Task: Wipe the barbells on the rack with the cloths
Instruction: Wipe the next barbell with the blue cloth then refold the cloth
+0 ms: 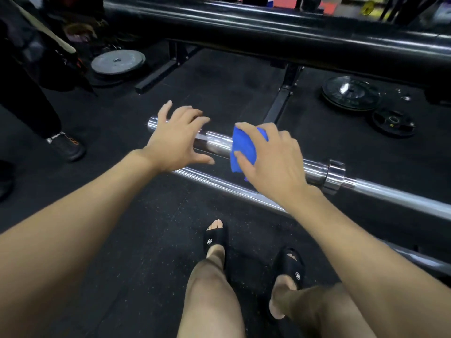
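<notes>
Over the chrome sleeve, the right hand presses a blue cloth down to wipe — the left hand hovers alongside, grip wide, empty.

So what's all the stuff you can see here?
barbell: one, shiny silver, lying across the middle
second bar: one, silver, just in front of the barbell
cloth: one, blue, on the barbell sleeve
big black bar: one, black, across the top
weight plates: grey one top left; two black ones on the right
floor: black, speckled
other person's shoe: one, black, far left
slippers: two, black, on the feet
left hand: open, over the sleeve end
right hand: holding the cloth
</notes>
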